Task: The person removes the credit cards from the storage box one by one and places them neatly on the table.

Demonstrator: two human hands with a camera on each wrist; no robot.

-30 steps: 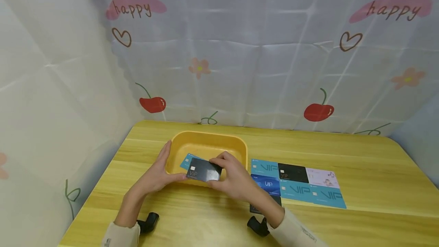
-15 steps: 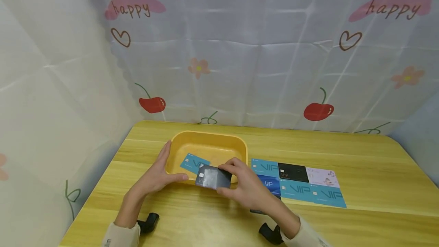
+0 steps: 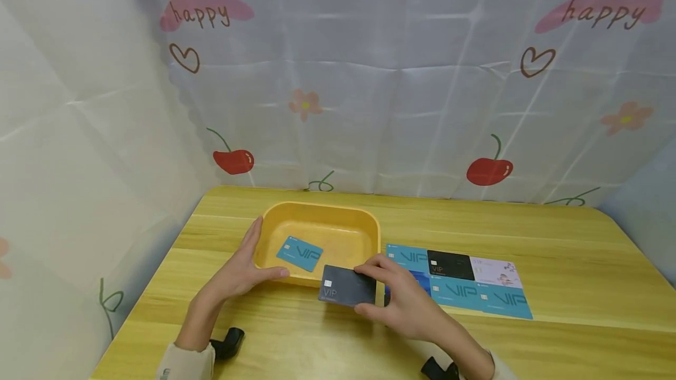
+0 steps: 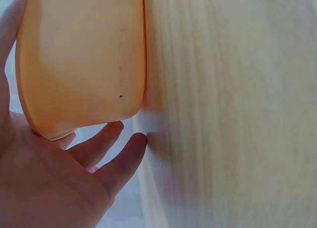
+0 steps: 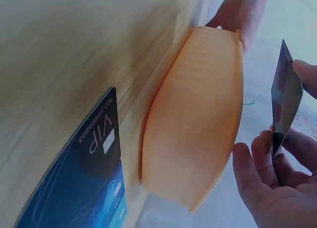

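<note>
In the head view, my right hand [image 3: 409, 301] pinches a black VIP card [image 3: 343, 286] by its right end, raised in front of the yellow tray [image 3: 345, 239]. The right wrist view shows this card nearly edge-on between thumb and fingers. A teal VIP card [image 3: 300, 253] lies inside the tray. At the tray's left front corner rests my left hand [image 3: 237, 271], thumb along the front rim and straight fingers against the left side. The left wrist view shows its palm by the tray wall, its fingers [image 4: 121, 166] loosely spread.
Right of the tray, cards lie in rows: teal [image 3: 406, 257], black [image 3: 450, 265], pale pink [image 3: 496, 272], and two more teal. A blue card [image 3: 421, 280] is partly hidden by my right hand; another black card [image 5: 79, 163] shows in the right wrist view. A patterned curtain [image 3: 396, 104] stands behind.
My right hand has moved right and toward me with the black card, from above the tray to past its front rim. The teal card is uncovered. My left hand has stayed put.
</note>
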